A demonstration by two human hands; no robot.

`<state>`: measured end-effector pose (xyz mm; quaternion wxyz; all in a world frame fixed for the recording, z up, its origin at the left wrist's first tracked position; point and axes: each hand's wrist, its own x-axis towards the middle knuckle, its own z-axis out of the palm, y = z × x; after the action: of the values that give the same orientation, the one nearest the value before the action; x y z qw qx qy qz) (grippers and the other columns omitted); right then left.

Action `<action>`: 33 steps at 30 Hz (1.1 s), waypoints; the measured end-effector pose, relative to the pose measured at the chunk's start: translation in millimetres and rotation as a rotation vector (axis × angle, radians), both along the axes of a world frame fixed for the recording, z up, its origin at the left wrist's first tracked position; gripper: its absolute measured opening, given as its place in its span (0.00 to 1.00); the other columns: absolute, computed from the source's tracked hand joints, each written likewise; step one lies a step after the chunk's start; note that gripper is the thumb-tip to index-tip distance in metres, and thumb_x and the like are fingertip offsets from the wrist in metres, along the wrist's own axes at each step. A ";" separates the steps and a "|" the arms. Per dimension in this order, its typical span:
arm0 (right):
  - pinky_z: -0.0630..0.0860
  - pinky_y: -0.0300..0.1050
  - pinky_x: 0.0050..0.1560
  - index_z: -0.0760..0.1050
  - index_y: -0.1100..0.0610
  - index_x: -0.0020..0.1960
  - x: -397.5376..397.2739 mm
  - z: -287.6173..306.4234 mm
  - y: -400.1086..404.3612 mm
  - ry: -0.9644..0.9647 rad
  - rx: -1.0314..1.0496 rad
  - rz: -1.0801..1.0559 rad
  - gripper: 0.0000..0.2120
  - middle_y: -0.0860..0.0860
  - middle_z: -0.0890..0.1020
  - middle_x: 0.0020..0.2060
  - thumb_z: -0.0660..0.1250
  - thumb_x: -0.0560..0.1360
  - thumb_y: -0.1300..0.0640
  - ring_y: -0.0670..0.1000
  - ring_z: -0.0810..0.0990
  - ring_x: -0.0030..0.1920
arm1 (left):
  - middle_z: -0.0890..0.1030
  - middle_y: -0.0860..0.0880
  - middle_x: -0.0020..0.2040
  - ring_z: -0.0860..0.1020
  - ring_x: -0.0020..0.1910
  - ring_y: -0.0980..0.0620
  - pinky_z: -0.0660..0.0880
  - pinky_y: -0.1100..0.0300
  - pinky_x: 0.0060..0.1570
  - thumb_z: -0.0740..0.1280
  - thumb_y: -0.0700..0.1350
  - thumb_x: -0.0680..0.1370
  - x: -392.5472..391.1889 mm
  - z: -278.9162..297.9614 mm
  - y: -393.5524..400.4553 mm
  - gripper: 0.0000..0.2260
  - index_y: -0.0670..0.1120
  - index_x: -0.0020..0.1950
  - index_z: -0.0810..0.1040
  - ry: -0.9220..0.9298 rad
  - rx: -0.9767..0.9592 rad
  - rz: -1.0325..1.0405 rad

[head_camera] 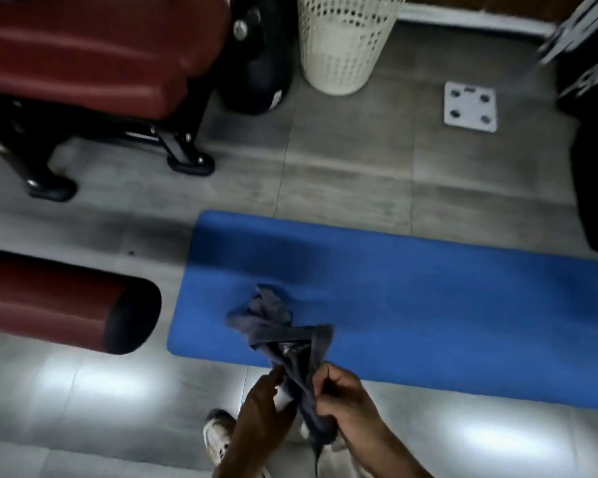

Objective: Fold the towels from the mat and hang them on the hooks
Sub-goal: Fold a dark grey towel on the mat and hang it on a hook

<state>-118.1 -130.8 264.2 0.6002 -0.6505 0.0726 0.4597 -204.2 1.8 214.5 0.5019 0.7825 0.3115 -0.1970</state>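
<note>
A crumpled dark blue-grey towel (280, 326) hangs twisted over the near left end of the blue mat (428, 298). My right hand (342, 395) grips its lower part, fingers curled round the cloth. My left hand (263, 405) holds the towel's left edge just beside it, thumb against the fabric. The towel's top bunch looks lifted above the mat. No hooks are in view.
Red padded gym benches (83, 63) stand at the far left, and another red pad (66, 301) lies near left. A cream laundry basket (342, 43) and a white scale (470, 106) sit on the grey tiled floor. My shoe (218, 436) is below.
</note>
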 end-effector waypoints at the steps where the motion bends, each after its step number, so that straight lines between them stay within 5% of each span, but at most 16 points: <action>1: 0.61 0.37 0.30 0.74 0.50 0.28 6.7 37.1 -4.7 -0.011 0.042 -0.002 0.10 0.50 0.71 0.26 0.64 0.54 0.64 0.45 0.66 0.28 | 0.74 0.63 0.53 0.72 0.52 0.66 0.68 0.78 0.46 0.70 0.51 0.68 6.6 28.5 -9.8 0.24 0.64 0.63 0.70 -0.080 0.016 0.008; 4: 0.61 0.36 0.29 0.74 0.52 0.28 26.4 139.1 -21.8 -0.029 0.178 -0.018 0.10 0.52 0.71 0.25 0.61 0.54 0.67 0.45 0.67 0.26 | 0.76 0.56 0.60 0.76 0.58 0.57 0.72 0.69 0.52 0.69 0.49 0.68 20.1 97.9 -43.0 0.26 0.59 0.65 0.71 -0.231 -0.003 0.018; 6: 0.63 0.38 0.28 0.74 0.55 0.30 36.2 192.0 -36.8 0.002 0.279 -0.058 0.11 0.58 0.72 0.26 0.60 0.54 0.69 0.51 0.71 0.27 | 0.80 0.50 0.57 0.79 0.57 0.49 0.75 0.62 0.54 0.67 0.48 0.68 31.6 143.4 -61.3 0.21 0.64 0.58 0.71 -0.304 -0.044 0.019; 9: 0.59 0.48 0.36 0.71 0.59 0.36 45.6 255.5 -62.2 0.048 0.408 -0.090 0.11 0.68 0.71 0.39 0.63 0.54 0.67 0.63 0.68 0.42 | 0.81 0.55 0.49 0.80 0.50 0.48 0.76 0.54 0.51 0.70 0.48 0.68 41.4 191.2 -83.0 0.17 0.59 0.56 0.76 -0.469 -0.009 0.057; 11: 0.63 0.50 0.40 0.71 0.59 0.36 48.0 292.9 -81.3 0.101 0.508 -0.140 0.11 0.65 0.72 0.45 0.62 0.54 0.68 0.63 0.68 0.47 | 0.81 0.57 0.46 0.79 0.47 0.52 0.75 0.57 0.48 0.72 0.45 0.67 42.9 211.9 -96.1 0.17 0.57 0.54 0.75 -0.549 0.037 0.042; 14: 0.72 0.45 0.40 0.74 0.58 0.34 44.0 341.1 -113.1 0.107 0.672 -0.113 0.12 0.59 0.77 0.42 0.62 0.53 0.69 0.58 0.74 0.45 | 0.79 0.53 0.48 0.77 0.49 0.53 0.73 0.59 0.48 0.72 0.40 0.66 42.4 242.7 -118.9 0.21 0.58 0.53 0.71 -0.620 0.099 -0.036; 18: 0.77 0.46 0.44 0.76 0.60 0.39 19.7 394.1 -149.2 0.039 0.799 -0.113 0.11 0.59 0.80 0.41 0.65 0.59 0.70 0.56 0.80 0.44 | 0.78 0.57 0.48 0.77 0.50 0.61 0.74 0.65 0.48 0.73 0.47 0.65 31.9 282.5 -141.5 0.22 0.64 0.52 0.68 -0.596 -0.104 0.006; 21: 0.81 0.46 0.41 0.77 0.60 0.38 -4.5 424.6 -166.1 -0.043 0.781 -0.403 0.15 0.58 0.80 0.38 0.74 0.54 0.70 0.55 0.82 0.40 | 0.74 0.61 0.64 0.73 0.61 0.65 0.72 0.67 0.56 0.77 0.54 0.63 17.3 315.5 -155.3 0.35 0.64 0.65 0.65 -0.522 -0.309 -0.276; 24: 0.77 0.43 0.35 0.79 0.55 0.38 -23.2 444.3 -177.6 -0.122 0.719 -0.638 0.20 0.51 0.76 0.38 0.79 0.49 0.68 0.50 0.80 0.35 | 0.55 0.70 0.73 0.58 0.70 0.69 0.64 0.70 0.64 0.79 0.58 0.62 -6.1 342.5 -179.4 0.51 0.66 0.75 0.49 -0.405 -0.361 -0.564; 26: 0.76 0.40 0.30 0.82 0.54 0.42 -32.3 456.8 -184.3 -0.097 0.770 -0.771 0.19 0.49 0.75 0.39 0.79 0.54 0.68 0.47 0.77 0.33 | 0.58 0.69 0.72 0.60 0.70 0.68 0.65 0.63 0.68 0.77 0.61 0.63 -16.9 353.3 -199.7 0.47 0.69 0.73 0.51 -0.398 -0.345 -0.533; 29: 0.73 0.35 0.29 0.84 0.56 0.43 -42.4 484.9 -196.2 -0.115 0.923 -0.975 0.14 0.51 0.76 0.38 0.69 0.62 0.70 0.46 0.74 0.30 | 0.72 0.66 0.61 0.72 0.60 0.68 0.71 0.65 0.60 0.75 0.60 0.65 -21.4 360.7 -231.2 0.28 0.76 0.59 0.66 -0.502 -0.338 -0.326; 33: 0.75 0.34 0.33 0.83 0.57 0.40 -46.7 511.1 -224.0 -0.209 1.072 -1.032 0.12 0.52 0.78 0.37 0.69 0.62 0.70 0.46 0.76 0.32 | 0.78 0.64 0.54 0.75 0.54 0.67 0.73 0.66 0.55 0.77 0.51 0.69 -17.1 358.8 -265.3 0.21 0.64 0.56 0.73 -0.534 -0.311 -0.291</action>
<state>-164.8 -354.8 775.3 0.9778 -0.1927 0.0774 0.0282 -221.3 -263.5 573.3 0.6456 0.7568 0.0203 -0.1000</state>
